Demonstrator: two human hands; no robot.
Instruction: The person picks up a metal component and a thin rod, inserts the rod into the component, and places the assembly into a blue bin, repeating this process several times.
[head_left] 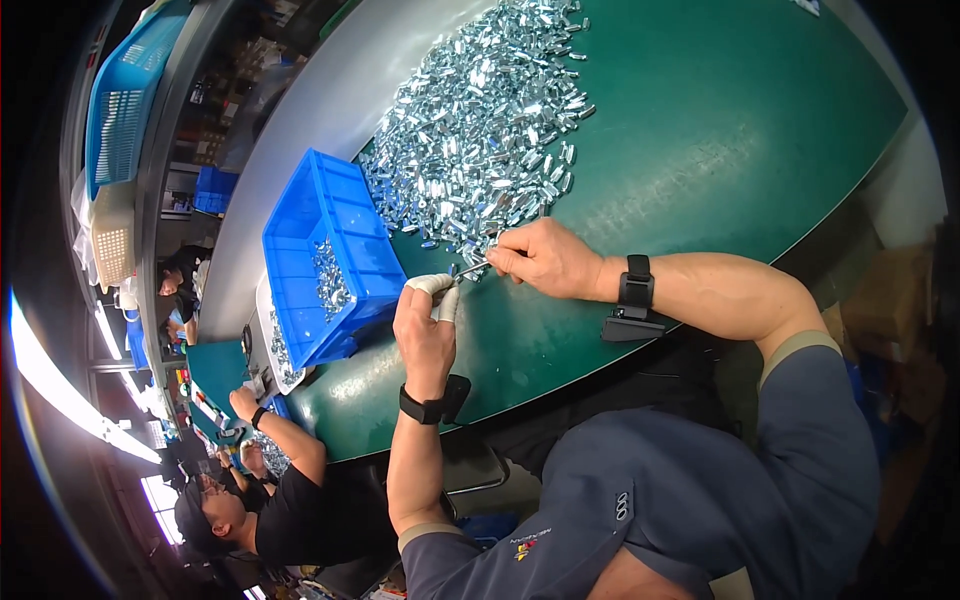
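My left hand is closed, with white coverings on its thumb and forefinger. Its fingertips pinch a small shiny metal part, mostly hidden by them. In my right hand is a thin, dark rod-like tool, whose tip meets the part at the left fingertips. The exact kind of tool is too small to tell. Just beyond both hands spreads a big heap of small silvery metal parts on the green tabletop.
A blue plastic bin with similar parts inside stands left of the heap. Beside it is a white tray of parts. A co-worker in black sits at the lower left, hands over other parts. A light-blue basket rests on a shelf.
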